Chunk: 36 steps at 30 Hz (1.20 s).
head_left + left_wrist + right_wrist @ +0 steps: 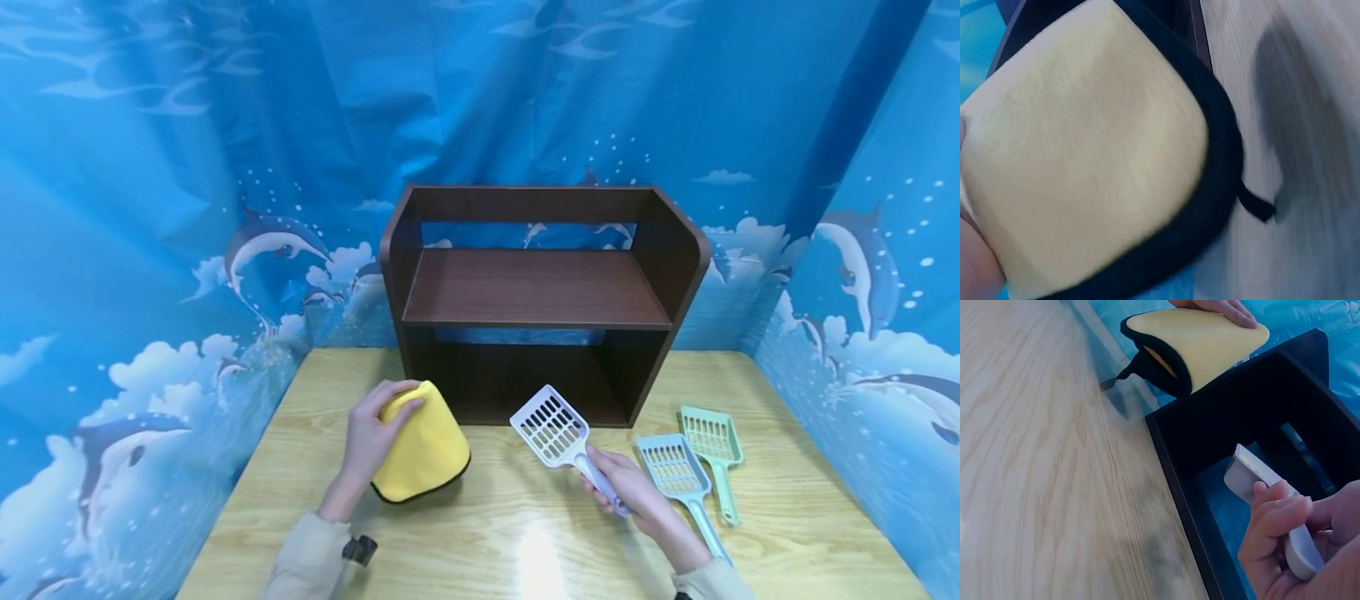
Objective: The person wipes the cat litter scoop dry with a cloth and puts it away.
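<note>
My left hand [377, 429] pinches a folded yellow cloth [423, 450] with dark edging by its upper corner. The cloth hangs above the table, and a small black loop [1256, 204] sticks out from its edge in the left wrist view. My right hand [626, 483] grips the handle of a pale lilac slotted litter scoop [553, 429], its head pointing up and left before the shelf's lower opening. In the right wrist view, the fingers [1275, 512] curl round the scoop's handle.
A dark brown two-tier shelf [536, 287] stands at the back of the wooden table [487, 550]. To the right of my right hand lie a light blue litter scoop [677, 475] and a green litter scoop [716, 454]. Blue dolphin-print curtains surround the table.
</note>
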Motion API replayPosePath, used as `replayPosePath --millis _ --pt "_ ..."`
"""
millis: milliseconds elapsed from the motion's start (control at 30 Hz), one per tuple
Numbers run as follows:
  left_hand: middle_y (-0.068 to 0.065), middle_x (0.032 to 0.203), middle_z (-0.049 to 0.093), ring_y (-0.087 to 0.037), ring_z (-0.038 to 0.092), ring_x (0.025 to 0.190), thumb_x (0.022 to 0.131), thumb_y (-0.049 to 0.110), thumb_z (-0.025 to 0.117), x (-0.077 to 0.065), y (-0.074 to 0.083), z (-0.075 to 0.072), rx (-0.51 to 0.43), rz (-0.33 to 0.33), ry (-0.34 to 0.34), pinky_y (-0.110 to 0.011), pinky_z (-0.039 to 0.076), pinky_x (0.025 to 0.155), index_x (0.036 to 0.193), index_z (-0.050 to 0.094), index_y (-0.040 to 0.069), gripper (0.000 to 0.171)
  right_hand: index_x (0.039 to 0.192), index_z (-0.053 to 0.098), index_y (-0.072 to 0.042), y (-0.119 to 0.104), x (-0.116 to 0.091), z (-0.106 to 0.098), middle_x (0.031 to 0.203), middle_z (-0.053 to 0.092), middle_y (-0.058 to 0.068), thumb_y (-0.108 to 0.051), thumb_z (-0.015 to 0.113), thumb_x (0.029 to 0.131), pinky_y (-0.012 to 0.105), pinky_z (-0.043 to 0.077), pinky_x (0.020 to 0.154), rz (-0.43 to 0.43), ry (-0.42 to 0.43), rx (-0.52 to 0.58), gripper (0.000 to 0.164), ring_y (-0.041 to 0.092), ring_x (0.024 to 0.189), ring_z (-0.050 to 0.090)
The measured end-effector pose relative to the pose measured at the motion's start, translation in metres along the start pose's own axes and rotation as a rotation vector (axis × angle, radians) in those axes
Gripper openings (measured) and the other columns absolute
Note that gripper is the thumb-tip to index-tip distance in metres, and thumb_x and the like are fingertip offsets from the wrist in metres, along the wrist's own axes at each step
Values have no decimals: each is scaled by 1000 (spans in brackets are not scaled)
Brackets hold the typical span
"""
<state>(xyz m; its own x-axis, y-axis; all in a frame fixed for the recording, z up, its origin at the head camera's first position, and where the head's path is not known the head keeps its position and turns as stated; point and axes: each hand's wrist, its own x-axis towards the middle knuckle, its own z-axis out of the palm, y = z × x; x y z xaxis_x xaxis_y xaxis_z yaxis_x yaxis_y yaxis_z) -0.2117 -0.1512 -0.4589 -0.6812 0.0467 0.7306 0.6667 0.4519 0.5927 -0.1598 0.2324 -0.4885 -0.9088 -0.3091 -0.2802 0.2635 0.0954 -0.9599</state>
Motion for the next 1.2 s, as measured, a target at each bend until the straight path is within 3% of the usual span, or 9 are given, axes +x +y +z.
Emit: replayPosePath --millis 200,367,600,767,933,1200 --pt "1 95 73 -16 67 86 81 12 84 11 2 5 155 91 -62 -37 41 81 106 76 15 26 106 56 -2 -2 3 7 73 56 -4 -40 34 111 16 35 43 -21 -53 -1 44 1 49 43" --pt "4 86 68 -14 65 77 80 25 86 20 6 12 295 217 -96 -35 42 73 102 76 18 25 105 58 -3 -6 7 14 68 56 -5 -39 32 111 15 31 41 -23 -106 -1 45 -1 45 39" --pt "4 80 62 -12 59 65 80 35 85 39 19 23 457 448 -137 -33 41 63 97 77 23 23 126 52 14 -10 11 29 67 54 -6 -38 34 111 14 29 39 -32 -154 4 58 -2 43 37" --pt "4 82 62 -12 61 69 81 37 85 47 30 37 549 601 -165 -32 45 65 97 77 24 23 123 56 10 -13 15 42 66 54 -6 -40 35 110 15 28 38 -26 -168 4 56 -2 41 36" --pt "5 83 62 -11 61 72 82 40 84 46 42 54 589 692 -195 -31 47 69 95 75 24 23 117 60 6 -15 18 52 66 54 -5 -40 36 110 15 28 37 -26 -156 16 52 -2 41 36" --pt "5 89 68 -12 66 82 83 41 83 30 51 87 586 759 -282 -33 49 76 93 76 23 23 114 60 6 -22 21 64 64 54 -6 -38 36 111 15 27 37 -70 -98 -10 51 -2 41 35"
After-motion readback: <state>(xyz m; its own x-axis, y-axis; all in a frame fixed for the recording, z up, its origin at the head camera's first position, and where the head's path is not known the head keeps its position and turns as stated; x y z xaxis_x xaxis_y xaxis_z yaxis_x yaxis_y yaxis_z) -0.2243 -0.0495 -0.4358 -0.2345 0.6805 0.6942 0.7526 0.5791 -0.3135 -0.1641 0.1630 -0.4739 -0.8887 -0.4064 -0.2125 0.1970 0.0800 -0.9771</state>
